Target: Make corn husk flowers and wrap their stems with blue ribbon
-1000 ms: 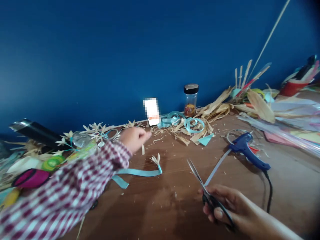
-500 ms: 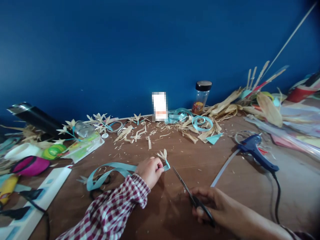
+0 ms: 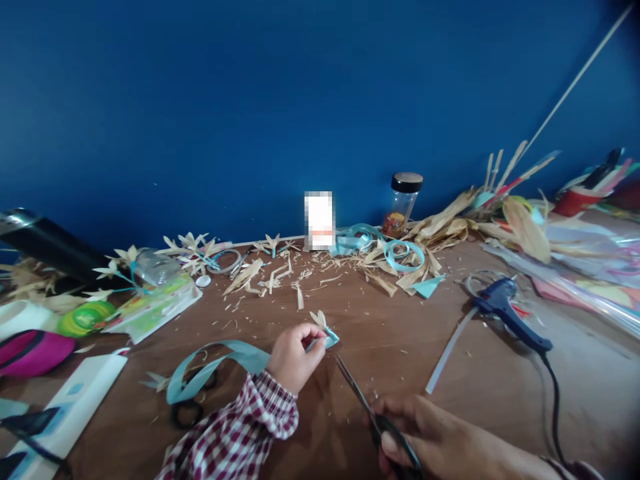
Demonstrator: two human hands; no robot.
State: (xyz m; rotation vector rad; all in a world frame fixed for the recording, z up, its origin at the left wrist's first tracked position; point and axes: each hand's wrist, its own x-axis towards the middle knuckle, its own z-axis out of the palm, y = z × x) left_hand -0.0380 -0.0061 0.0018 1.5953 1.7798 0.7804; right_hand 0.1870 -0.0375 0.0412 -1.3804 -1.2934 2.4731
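My left hand (image 3: 295, 353), in a red-and-white checked sleeve, pinches the end of a light blue ribbon (image 3: 215, 363) where a small straw-coloured husk flower (image 3: 320, 321) is fastened. The ribbon trails left across the brown table (image 3: 390, 333) and loops over a second pair of black-handled scissors (image 3: 187, 407). My right hand (image 3: 430, 440) grips black-handled scissors (image 3: 360, 397) at the bottom edge. Their blades are shut and point up-left, with the tips just below the flower.
A blue glue gun (image 3: 505, 310) with a glue stick and black cord lies at the right. Dried husks, ribbon coils (image 3: 395, 250) and a black-lidded jar (image 3: 403, 203) line the blue wall. Husk flowers, packets and a pink pouch (image 3: 30, 350) crowd the left.
My left hand came back from the far left of the table, took the ribbon end with the flower and lifted it a little. The scissors moved down and toward it.
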